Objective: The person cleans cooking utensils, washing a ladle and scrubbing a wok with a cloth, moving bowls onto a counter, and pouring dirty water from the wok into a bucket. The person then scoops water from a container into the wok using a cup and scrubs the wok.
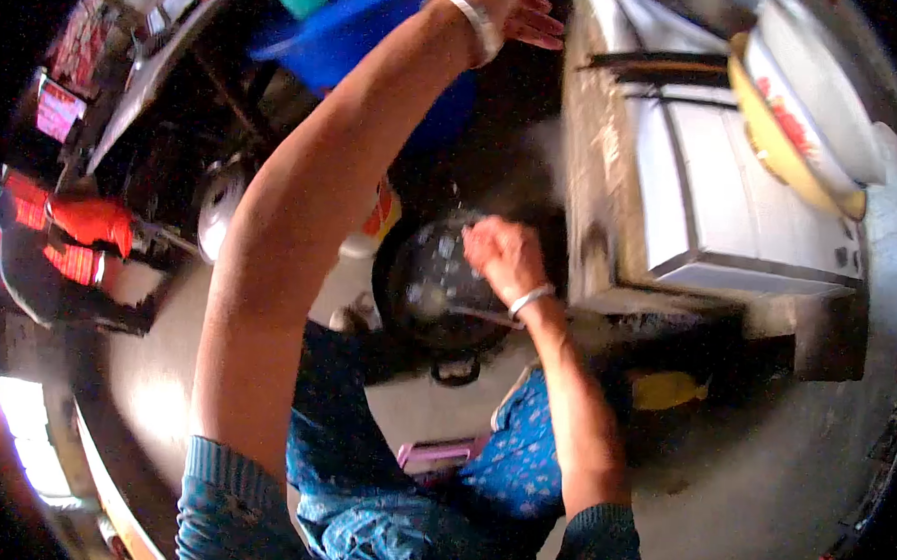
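Note:
A dark round pan [409, 268] with a loop handle at its near side stands low in front of my knees. Pale bubbles or bits show inside it. My right hand [510, 258], with a bangle at the wrist, is over the pan's right side. Its fingers are curled closed, and what they hold, if anything, is too blurred to make out. My left hand [515, 18] is stretched far forward at the top edge, beside a blue tub [349, 35]. Its visible fingers are extended and apart; part of this hand is cut off by the frame.
To the right is a ledge [598, 186] with a white-tiled top [708, 191], bearing a yellow flowered basin [791, 125] and dark sticks [668, 64]. Left of my forearm lies a shiny metal lid or bowl [218, 210]. A person in red [91, 224] is farther left.

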Demonstrator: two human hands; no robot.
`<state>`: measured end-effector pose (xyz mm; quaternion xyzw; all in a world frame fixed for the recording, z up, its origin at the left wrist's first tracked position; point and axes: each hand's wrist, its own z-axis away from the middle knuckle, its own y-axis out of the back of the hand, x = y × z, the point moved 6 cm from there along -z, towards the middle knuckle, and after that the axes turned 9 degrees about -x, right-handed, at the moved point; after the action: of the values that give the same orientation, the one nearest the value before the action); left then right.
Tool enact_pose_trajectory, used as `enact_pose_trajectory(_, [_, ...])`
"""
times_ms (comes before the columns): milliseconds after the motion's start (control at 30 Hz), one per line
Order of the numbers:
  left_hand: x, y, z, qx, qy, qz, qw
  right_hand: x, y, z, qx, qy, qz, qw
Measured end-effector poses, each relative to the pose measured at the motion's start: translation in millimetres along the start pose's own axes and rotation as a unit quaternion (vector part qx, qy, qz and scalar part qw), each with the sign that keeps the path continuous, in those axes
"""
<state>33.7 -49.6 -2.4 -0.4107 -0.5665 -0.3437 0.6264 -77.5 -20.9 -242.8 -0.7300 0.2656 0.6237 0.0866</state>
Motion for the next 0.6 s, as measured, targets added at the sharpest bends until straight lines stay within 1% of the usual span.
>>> enact_pose_trajectory(33, [-10.0,2.8,9.0,0.013,0.024,0.009,1.000,-2.1,-8.2,18.7,-0.014,-0.024,-0.011,1.000])
enact_pose_trajectory(67, [-29.4,29.8,12.9,0.022,0.057,0.059,0.996,-1.2,-0.4,14.2,-0.025,-0.059,-0.042,0.997])
enact_pose_trajectory(100, [-53.0,79.0,27.0,0.046,-0.050,0.030,0.997,26.4,-10.9,-30.2,-0.034,-0.037,-0.045,0.998])
enact_pose_trajectory(133, [-80.3,96.3,59.3,0.078,-0.085,0.015,0.993,20.1,-9.7,-23.7,-0.007,-0.004,0.025,1.000])
enact_pose_trajectory(167, [-114.7,114.8,89.8,0.139,-0.025,0.055,0.988,6.3,-11.2,-21.8,0.021,0.041,0.096,0.994])
enact_pose_trajectory(200, [-159.1,123.9,122.2,0.173,0.041,0.039,0.983,5.1,-6.9,-5.9,-0.004,-0.046,-0.001,0.999])
enact_pose_trajectory(233, [-201.8,131.9,155.8,0.202,0.109,0.028,0.973,1.7,-17.9,-5.6,-0.020,-0.116,-0.112,0.987])
enact_pose_trajectory(267, [-244.4,135.4,180.5,0.245,0.135,0.123,0.952,1.9,-11.5,-13.8,0.043,0.018,0.105,0.993])
enact_pose_trajectory(300, [-293.1,136.4,201.4,0.270,0.167,0.170,0.933,4.9,-12.4,-14.9,0.011,-0.010,0.001,1.000])
enact_pose_trajectory(367, [-407.1,126.1,244.0,0.285,0.241,0.239,0.896,1.8,-18.5,-11.5,-0.013,-0.063,-0.122,0.990])
enact_pose_trajectory(400, [-461.6,111.1,257.5,0.282,0.270,0.293,0.873,-21.9,-15.1,-7.0,-0.009,-0.084,-0.082,0.993])
enact_pose_trajectory(433, [-508.5,92.9,267.1,0.285,0.294,0.356,0.840,-8.3,-12.7,-2.8,-0.012,-0.068,-0.083,0.994])
enact_pose_trajectory(467, [-520.6,68.5,268.6,0.339,0.320,0.480,0.743,-0.1,-8.7,-5.1,-0.016,-0.059,-0.037,0.997])
enact_pose_trajectory(500, [-579.9,54.7,256.0,0.266,0.287,0.471,0.790,5.2,-8.2,-8.8,-0.019,-0.050,0.011,0.999])
enact_pose_trajectory(567, [-622.3,35.3,238.3,0.195,0.255,0.463,0.826,0.1,-15.6,-8.3,-0.023,-0.076,0.021,0.997])
enact_pose_trajectory(600, [-593.6,22.3,228.1,0.262,0.258,0.560,0.743,-3.0,-16.6,-8.5,-0.024,-0.096,0.032,0.995])
